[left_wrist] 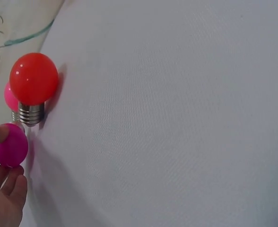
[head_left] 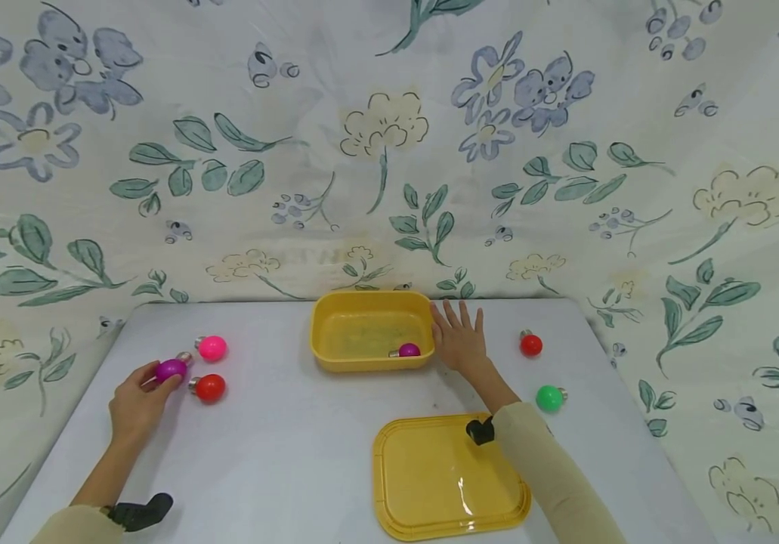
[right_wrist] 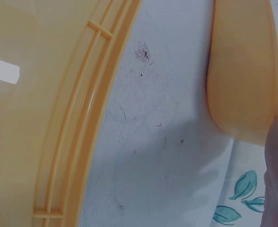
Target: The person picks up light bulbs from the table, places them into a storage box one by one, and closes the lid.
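Note:
At the left of the table, my left hand (head_left: 136,402) holds a purple light bulb (head_left: 171,369) between thumb and fingers, its metal base pointing away. The left wrist view shows the same purple bulb (left_wrist: 11,146) in the fingers, close to a red bulb (left_wrist: 33,79). Beside it on the table lie a pink bulb (head_left: 212,348) and a red bulb (head_left: 210,388). My right hand (head_left: 460,341), fingers spread and straight, rests against the right end of a yellow bin (head_left: 369,364). Another purple bulb (head_left: 409,350) lies inside that bin.
In front of the bin lies a yellow lid (head_left: 446,476), partly under my right forearm. A red bulb (head_left: 531,344) and a green bulb (head_left: 550,398) lie on the right side of the white table (head_left: 280,453). A floral cloth (head_left: 335,151) hangs behind the table.

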The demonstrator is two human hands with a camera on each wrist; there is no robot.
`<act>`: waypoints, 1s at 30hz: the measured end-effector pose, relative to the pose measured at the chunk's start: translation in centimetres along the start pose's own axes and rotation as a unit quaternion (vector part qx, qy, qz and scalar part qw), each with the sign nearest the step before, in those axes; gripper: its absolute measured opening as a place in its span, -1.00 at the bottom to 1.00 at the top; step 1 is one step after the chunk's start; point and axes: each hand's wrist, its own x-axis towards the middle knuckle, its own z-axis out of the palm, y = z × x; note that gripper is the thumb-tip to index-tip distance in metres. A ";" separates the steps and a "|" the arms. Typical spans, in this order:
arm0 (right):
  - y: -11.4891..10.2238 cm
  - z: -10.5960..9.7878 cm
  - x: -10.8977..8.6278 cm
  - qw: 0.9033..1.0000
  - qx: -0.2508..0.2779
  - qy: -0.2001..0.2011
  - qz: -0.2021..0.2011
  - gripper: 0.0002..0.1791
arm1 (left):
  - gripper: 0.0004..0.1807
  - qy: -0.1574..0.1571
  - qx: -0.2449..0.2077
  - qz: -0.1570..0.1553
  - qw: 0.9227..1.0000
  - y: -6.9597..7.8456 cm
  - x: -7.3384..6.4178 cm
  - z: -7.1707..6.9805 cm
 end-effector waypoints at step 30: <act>-0.1 -0.2 -0.1 1.000 0.008 -0.004 0.003 -0.38 | -0.36 0.012 -0.121 0.113 0.986 8.3 -3.4 4.9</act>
